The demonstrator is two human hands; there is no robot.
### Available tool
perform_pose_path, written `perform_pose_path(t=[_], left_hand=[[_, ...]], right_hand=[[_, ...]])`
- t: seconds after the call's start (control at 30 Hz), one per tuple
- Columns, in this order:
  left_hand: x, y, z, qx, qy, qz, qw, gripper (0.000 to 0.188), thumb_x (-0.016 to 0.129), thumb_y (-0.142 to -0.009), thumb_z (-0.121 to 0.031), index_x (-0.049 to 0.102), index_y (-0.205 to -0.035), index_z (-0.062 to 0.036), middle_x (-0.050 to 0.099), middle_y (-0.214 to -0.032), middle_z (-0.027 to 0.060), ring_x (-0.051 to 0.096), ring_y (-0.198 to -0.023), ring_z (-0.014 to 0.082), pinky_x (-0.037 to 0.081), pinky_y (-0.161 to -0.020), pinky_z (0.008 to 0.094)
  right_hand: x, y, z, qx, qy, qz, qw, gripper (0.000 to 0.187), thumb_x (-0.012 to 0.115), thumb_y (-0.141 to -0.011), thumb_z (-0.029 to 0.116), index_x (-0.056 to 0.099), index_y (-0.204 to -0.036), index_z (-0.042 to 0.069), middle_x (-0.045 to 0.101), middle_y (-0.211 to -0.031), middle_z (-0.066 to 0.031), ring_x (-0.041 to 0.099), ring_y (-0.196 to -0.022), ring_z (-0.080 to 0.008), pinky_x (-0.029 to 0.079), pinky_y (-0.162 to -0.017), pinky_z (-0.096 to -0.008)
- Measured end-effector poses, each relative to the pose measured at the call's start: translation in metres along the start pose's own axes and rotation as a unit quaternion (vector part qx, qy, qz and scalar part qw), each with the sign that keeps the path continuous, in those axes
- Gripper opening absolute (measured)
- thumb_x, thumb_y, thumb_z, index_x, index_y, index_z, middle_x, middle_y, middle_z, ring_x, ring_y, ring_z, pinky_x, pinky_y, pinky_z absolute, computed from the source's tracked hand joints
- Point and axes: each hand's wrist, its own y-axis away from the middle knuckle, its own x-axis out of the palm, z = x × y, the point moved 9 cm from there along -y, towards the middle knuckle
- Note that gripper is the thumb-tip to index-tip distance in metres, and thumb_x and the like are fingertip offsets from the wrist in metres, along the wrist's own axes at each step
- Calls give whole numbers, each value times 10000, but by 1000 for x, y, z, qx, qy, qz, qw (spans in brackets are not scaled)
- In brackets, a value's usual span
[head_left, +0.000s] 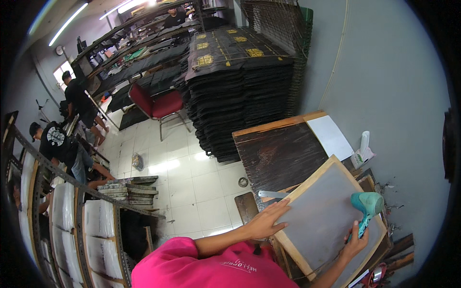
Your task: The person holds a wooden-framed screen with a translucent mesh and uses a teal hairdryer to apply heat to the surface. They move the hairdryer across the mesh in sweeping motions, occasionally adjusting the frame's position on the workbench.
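left hand (pixel 267 222) on screen frame (pixel 326 218) edge | right hand (pixel 354 243) grips dryer (pixel 367 207)

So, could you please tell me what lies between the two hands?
In the head view, only the grey mesh of the wooden-framed screen lies between the left hand and the right hand.

Bright overall, lit by ceiling tube lights (pixel 72 21) at upper left. Glare patches on the white floor tiles (pixel 165 167). Strong fisheye bending, black vignette at corners. Slightly soft focus throughout.
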Motion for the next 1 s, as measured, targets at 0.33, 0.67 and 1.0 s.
perform_pose_path(t=[0.33,0.67,1.0], left_hand=[[-14,-7,3,-31,57,-25,998,574,684,-994,-256,484,-1476,-16,314,-1660,245,403,-1485,412,371,-1209,459],[-17,-13,14,-7,28,-42,999,592,725,-962,-237,510,-1457,4,376,-1631,253,404,-1491,405,326,-1227,467],[-5,-23,7,-14,-6,-11,1000,626,706,-964,-285,490,-1458,33,343,-1642,274,409,-1474,439,344,-1206,482]], right_hand=[[-83,2,-12,40,61,-130,989,271,756,-947,310,642,-966,66,547,-711,11,494,-574,-83,354,-437,-252],[-172,53,-10,50,94,-228,968,307,772,-942,312,683,-1068,47,597,-749,7,524,-585,-76,379,-437,-244],[-208,95,3,48,80,-236,967,241,777,-937,231,642,-999,40,577,-693,0,503,-480,-82,376,-408,-249]])
